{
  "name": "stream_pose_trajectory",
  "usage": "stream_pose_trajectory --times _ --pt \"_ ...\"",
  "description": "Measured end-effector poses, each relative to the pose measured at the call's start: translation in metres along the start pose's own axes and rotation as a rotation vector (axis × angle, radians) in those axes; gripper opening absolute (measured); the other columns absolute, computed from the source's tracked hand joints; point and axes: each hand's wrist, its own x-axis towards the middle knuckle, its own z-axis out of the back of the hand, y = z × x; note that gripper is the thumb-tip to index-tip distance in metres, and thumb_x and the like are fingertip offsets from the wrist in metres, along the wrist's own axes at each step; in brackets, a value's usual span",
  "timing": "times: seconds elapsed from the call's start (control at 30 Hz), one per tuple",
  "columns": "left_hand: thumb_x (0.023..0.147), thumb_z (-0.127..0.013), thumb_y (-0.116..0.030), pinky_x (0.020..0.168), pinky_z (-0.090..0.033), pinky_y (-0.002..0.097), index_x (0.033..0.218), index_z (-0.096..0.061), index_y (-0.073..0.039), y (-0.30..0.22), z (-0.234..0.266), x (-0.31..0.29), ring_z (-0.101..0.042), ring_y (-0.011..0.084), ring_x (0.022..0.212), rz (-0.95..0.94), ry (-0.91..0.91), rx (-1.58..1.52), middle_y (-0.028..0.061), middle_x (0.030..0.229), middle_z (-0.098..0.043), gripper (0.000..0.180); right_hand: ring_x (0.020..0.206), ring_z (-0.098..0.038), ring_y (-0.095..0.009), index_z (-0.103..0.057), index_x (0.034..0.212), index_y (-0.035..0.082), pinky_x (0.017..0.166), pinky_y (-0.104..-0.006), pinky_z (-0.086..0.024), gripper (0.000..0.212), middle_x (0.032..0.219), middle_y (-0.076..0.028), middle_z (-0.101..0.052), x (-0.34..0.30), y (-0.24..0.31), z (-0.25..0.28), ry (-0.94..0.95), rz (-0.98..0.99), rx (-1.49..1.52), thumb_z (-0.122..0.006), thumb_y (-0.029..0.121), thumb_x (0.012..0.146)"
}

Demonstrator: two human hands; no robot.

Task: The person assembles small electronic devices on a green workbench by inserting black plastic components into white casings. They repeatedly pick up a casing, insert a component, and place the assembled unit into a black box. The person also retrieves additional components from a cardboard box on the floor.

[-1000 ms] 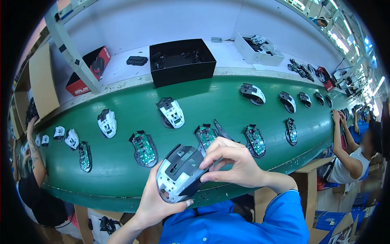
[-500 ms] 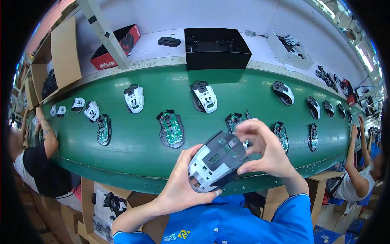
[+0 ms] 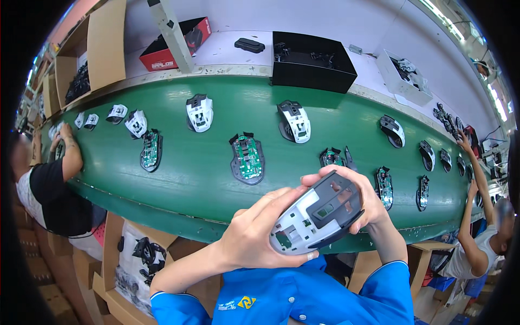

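Note:
Between my two hands, above the near edge of the green belt (image 3: 195,187), is a white and dark grey mouse shell (image 3: 317,211) with several cut-outs, tilted toward the upper right. My left hand (image 3: 254,233) grips its white lower-left end, thumb along the near side. Around the dark upper-right end wraps my right hand (image 3: 365,200), fingers over the top edge and thumb side at the right flank. Just beyond lies a mouse base with a green circuit board (image 3: 331,157), partly hidden by my right hand. Another base with its board (image 3: 248,158) rests farther left.
White-and-grey mouse shells (image 3: 294,122) and board-fitted bases (image 3: 384,188) are spaced along the belt. A black box (image 3: 311,67), a red box (image 3: 162,60) and a white box (image 3: 403,81) stand on the shelf behind. Co-workers sit left (image 3: 49,189) and right (image 3: 476,244). An open carton (image 3: 108,260) is lower left.
My right hand has closed from hovering with spread fingers onto the shell's upper end. The shell has shifted slightly right. The view has turned, so belt items appear farther right.

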Motion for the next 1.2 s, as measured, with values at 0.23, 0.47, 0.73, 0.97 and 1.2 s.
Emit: stream_pose_trajectory --times 0.23,0.47,0.73,0.97,1.2 --pt "0.05 -0.086 -0.026 0.076 -0.051 0.0319 0.109 -0.055 0.012 0.008 0.007 0.005 -0.065 0.0249 0.087 0.119 0.026 -0.035 0.0199 0.099 -0.063 0.077 0.121 -0.047 -0.028 -0.037 0.131 -0.002 0.103 -0.0406 -0.038 0.098 0.134 -0.021 -0.043 0.009 -0.012 0.001 -0.139 -0.13 0.129 -0.089 0.026 0.053" --pt "0.051 -0.086 -0.026 0.079 -0.05 0.0314 0.117 -0.05 0.012 0.011 0.016 0.005 -0.064 0.0252 0.091 0.214 0.098 -0.105 0.0193 0.102 -0.061 0.083 0.12 -0.048 -0.03 -0.036 0.131 -0.003 0.103 -0.0416 -0.038 0.096 0.134 -0.023 -0.042 0.017 -0.013 -0.006 -0.207 -0.136 0.173 -0.084 0.03 0.055" --pt "0.058 -0.082 -0.024 0.084 -0.049 0.0345 0.121 -0.049 0.009 0.014 0.031 -0.001 -0.061 0.0283 0.098 0.232 0.19 -0.158 0.0209 0.112 -0.058 0.079 0.119 -0.049 -0.032 -0.037 0.129 -0.001 0.101 -0.0419 -0.04 0.103 0.131 -0.024 -0.045 0.019 -0.014 -0.017 -0.27 -0.18 0.073 -0.087 0.04 0.048" --pt "0.061 -0.083 -0.019 0.086 -0.047 0.0323 0.122 -0.051 0.004 0.018 0.02 -0.008 -0.056 0.0223 0.102 0.552 0.086 -0.528 0.0147 0.111 -0.054 0.073 0.123 -0.044 -0.025 -0.038 0.131 -0.001 0.105 -0.0408 -0.035 0.088 0.135 -0.019 -0.044 0.015 -0.016 -0.022 -0.164 -0.076 -0.14 -0.085 0.016 0.058" --pt "0.061 -0.083 -0.014 0.076 -0.051 0.0279 0.121 -0.053 0.005 0.027 0.017 -0.016 -0.057 0.018 0.098 0.493 0.046 -0.592 0.0132 0.113 -0.053 0.069 0.124 -0.043 -0.022 -0.039 0.131 0.001 0.106 -0.0375 -0.032 0.086 0.136 -0.015 -0.044 0.014 -0.015 -0.028 -0.129 -0.113 -0.259 -0.085 0.01 0.058"
